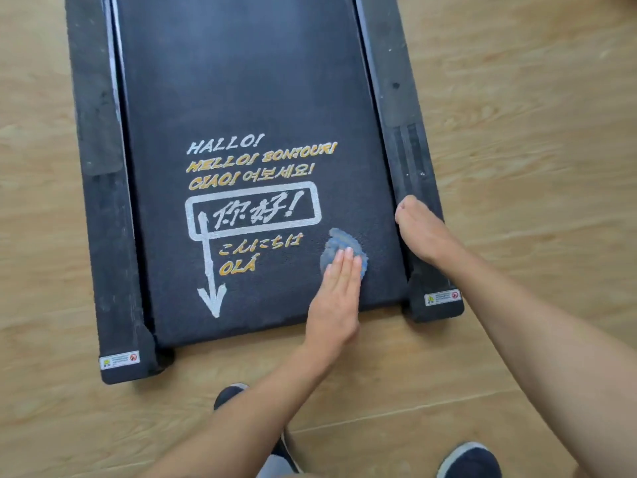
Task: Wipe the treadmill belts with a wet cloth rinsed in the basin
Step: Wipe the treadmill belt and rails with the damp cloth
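Lying on the pale wooden floor (534, 132), the black treadmill belt with white and yellow greeting words (241, 81) fills the middle of the frame. At lower centre the left hand (336, 298) presses with straight, joined fingers on the crumpled blue wet cloth (339, 241), which lies on the belt. Further right, the right hand (422, 232) rests on the black side rail (382, 63); its fingers bend down, but I cannot tell if they clamp anything.

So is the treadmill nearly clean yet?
Can't tell what's done: the belt shows no wet streaks. Right now the left hand presses the blue cloth flat near the belt's near right corner, while the right hand rests on the side rail. The lettering and the far stretch probably still need wiping.
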The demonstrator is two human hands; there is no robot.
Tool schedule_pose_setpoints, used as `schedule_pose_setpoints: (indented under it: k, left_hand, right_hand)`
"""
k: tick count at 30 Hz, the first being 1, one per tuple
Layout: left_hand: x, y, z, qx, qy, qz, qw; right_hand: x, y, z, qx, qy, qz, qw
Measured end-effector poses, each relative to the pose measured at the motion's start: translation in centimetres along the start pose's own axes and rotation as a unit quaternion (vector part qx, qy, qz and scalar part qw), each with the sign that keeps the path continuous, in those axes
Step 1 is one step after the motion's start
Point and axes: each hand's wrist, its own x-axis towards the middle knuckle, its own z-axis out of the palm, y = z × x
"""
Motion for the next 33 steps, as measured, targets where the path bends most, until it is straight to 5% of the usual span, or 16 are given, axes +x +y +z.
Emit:
schedule_pose_setpoints:
  k: [4,11,16,21,27,33]
  left_hand:
    - [3.9,4.4,1.6,0.034,-0.094,0.121,0.988]
    - [0.9,0.7,-0.1,0.076,-0.067,0.103,0.99]
    - [-7.1,-8.6,-4.9,0.116,0.02,-0.079,0.99]
    - [-14.3,-16.4,-9.7,0.102,0.049,-0.341,0.933]
    - [-13.1,-14.5,-7.9,0.066,0.093,-0.421,0.9]
    - [-9.2,-6.6,-3.3,0.082,0.058,-0.227,0.969]
  right_hand:
    - [0.0,-0.1,-0.1,0.007,0.009,0.004,1.0]
    - [0.6,1.0,0.4,-0.013,0.022,-0.009,1.0]
    - [0.7,2.2,1.3,-0.029,0.034,-0.044,0.998]
    - [0.7,2.8,1.8,-0.038,0.054,-0.065,0.996]
    - [0.7,2.3,1.7,-0.022,0.04,-0.064,0.997]
    - [0.7,1.4,1.3,-0.004,0.028,-0.035,0.999]
